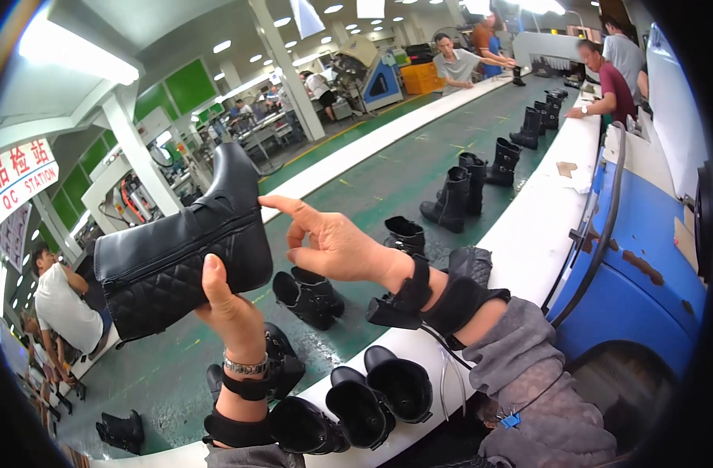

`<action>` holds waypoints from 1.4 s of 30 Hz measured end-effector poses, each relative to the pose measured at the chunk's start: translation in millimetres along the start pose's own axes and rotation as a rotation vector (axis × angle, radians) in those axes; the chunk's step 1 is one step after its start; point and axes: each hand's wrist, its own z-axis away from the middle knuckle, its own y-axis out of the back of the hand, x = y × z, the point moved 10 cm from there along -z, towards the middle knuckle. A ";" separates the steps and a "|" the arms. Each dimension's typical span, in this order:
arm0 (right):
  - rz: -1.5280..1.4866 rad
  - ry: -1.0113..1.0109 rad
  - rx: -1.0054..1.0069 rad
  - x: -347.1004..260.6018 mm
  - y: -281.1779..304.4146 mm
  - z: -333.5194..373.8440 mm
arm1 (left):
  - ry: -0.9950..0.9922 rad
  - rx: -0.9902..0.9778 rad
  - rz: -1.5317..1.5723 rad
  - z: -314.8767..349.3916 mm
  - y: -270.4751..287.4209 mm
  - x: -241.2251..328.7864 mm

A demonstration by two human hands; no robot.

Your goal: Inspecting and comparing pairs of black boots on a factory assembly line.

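A black ankle-to-calf boot with a quilted shaft, a side zipper and a strap is held up on its side in front of me, toe pointing up. My left hand grips its shaft from below, thumb pressed on the quilted side and the other fingers hidden behind it. At the heel end, my right hand has its index finger stretched out with the tip at the boot's heel edge. Its thumb and other fingers are loosely bent, with nothing visible in them. Black straps with small devices are on both wrists.
Several black boots stand on the white ledge close to me. More boots stand in a row on the green conveyor belt. Blue machinery is at the right. People work along the far end and left side.
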 end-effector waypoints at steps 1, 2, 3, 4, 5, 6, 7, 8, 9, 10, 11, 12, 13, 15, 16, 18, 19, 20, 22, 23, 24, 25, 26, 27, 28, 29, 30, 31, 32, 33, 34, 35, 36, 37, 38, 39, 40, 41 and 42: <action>0.008 -0.011 -0.001 2.8 0.3 1.1 | 0.004 0.003 -0.012 0.4 0.7 -2.8; -0.001 0.002 0.003 3.2 0.9 1.9 | -0.002 0.004 -0.020 0.6 1.2 -4.3; -0.011 0.014 0.007 3.3 1.9 1.7 | -0.005 0.008 -0.025 0.1 1.5 -5.6; -0.001 0.045 0.019 1.4 3.7 1.5 | -0.010 0.013 -0.031 0.4 1.7 -6.4; -0.104 -0.006 -0.010 7.5 1.8 0.3 | -0.006 0.009 -0.045 1.3 1.2 -7.2; -0.185 -0.038 -0.031 11.2 0.9 -0.9 | -0.005 0.000 -0.038 2.3 -0.3 -7.8; -0.267 -0.066 -0.052 14.4 -0.1 -2.6 | -0.008 -0.007 -0.031 2.6 -1.7 -7.8; -0.324 -0.146 -0.077 22.0 -2.3 -3.5 | 0.004 0.005 -0.022 2.7 -1.2 -9.3; -0.352 -0.158 -0.090 23.4 -1.8 -5.0 | 0.014 0.016 -0.013 2.8 -0.7 -10.9; -0.382 -0.120 -0.099 19.5 -0.4 -7.5 | -0.024 -0.006 -0.031 1.0 -3.2 -7.9; -0.383 -0.148 -0.106 22.7 0.3 -7.0 | -0.041 -0.007 -0.041 0.9 -3.0 -7.7; -0.396 -0.156 -0.104 24.1 1.4 -6.5 | -0.044 -0.017 -0.042 1.4 -2.5 -9.3; -0.416 -0.191 -0.112 28.1 1.1 -6.0 | -0.039 -0.020 -0.060 1.7 -0.7 -12.1; -0.453 -0.216 -0.112 32.3 1.6 -5.7 | -0.029 -0.068 -0.045 0.6 0.8 -18.9; -0.497 -0.205 -0.129 31.4 -0.2 -5.9 | -0.045 -0.033 -0.139 -1.1 8.5 -20.1; -0.500 -0.223 -0.147 35.1 -0.4 -6.9 | -0.090 -0.014 -0.240 -2.8 17.2 -25.0; -0.530 -0.192 -0.181 33.1 -2.7 -7.9 | -0.019 0.009 -0.294 -5.8 26.0 -35.3; -0.538 -0.196 -0.185 35.4 -1.1 -8.6 | 0.048 -0.016 -0.346 -7.6 30.8 -45.1; -0.578 -0.219 -0.190 40.0 -0.2 -7.5 | -0.073 -0.134 -0.474 -15.8 25.5 -44.7; -0.567 -0.184 -0.185 37.7 2.2 -6.7 | -0.043 -0.118 -0.358 -16.6 31.7 -51.5; -0.539 -0.205 -0.191 40.2 1.2 -5.2 | -0.026 -0.115 -0.284 -18.8 36.8 -57.4; -0.552 -0.207 -0.182 40.1 3.3 -3.5 | -0.130 -0.195 -0.455 -16.6 33.5 -49.7; -0.562 -0.231 -0.183 42.0 2.1 -1.7 | -0.574 -0.349 -0.874 4.4 9.7 -27.2; -0.564 -0.239 -0.187 42.2 2.7 -0.7 | -0.559 -0.350 -0.878 2.1 13.0 -30.7; -0.556 -0.242 -0.177 42.7 4.2 -0.3 | -0.694 -0.367 -0.984 8.4 8.7 -27.2; -0.552 -0.243 -0.181 42.5 4.6 0.1 | -0.663 -0.361 -1.018 7.1 12.1 -31.1; -0.537 -0.271 -0.177 45.9 5.5 1.2 | -0.598 -0.386 -0.955 4.4 14.6 -36.2; -0.551 -0.241 -0.181 43.1 6.6 0.5 | -0.589 -0.402 -0.954 4.4 14.2 -38.5; -0.549 -0.240 -0.182 43.6 7.0 1.2 | -0.640 -0.409 -1.018 7.3 12.0 -38.3; -0.535 -0.268 -0.179 46.9 7.1 2.6 | -0.579 -0.410 -0.955 4.8 14.7 -41.1; -0.541 -0.250 -0.187 45.5 7.0 3.2 | -0.578 -0.408 -0.957 4.8 15.1 -41.6; -0.534 -0.257 -0.188 46.6 7.1 4.3 | -0.642 -0.411 -1.020 7.9 12.1 -39.7; -0.530 -0.262 -0.187 47.5 7.3 5.4 | -0.595 -0.417 -0.963 6.1 13.9 -41.7; -0.527 -0.263 -0.186 47.9 7.7 6.0 | -0.612 -0.424 -0.966 7.0 12.9 -41.3; -0.526 -0.262 -0.187 48.3 7.8 6.5 | -0.696 -0.426 -1.027 11.4 9.5 -38.8; -0.521 -0.275 -0.181 50.0 8.1 7.2 | -0.634 -0.434 -0.961 8.6 12.0 -42.0; -0.522 -0.261 -0.187 49.1 7.8 7.3 | -0.637 -0.436 -0.954 9.0 12.3 -42.8; -0.516 -0.258 -0.187 49.6 7.8 7.4 | -0.701 -0.416 -1.008 11.5 11.1 -41.4; -0.508 -0.255 -0.189 49.9 7.7 7.4 | -0.615 -0.426 -0.925 7.5 14.3 -46.7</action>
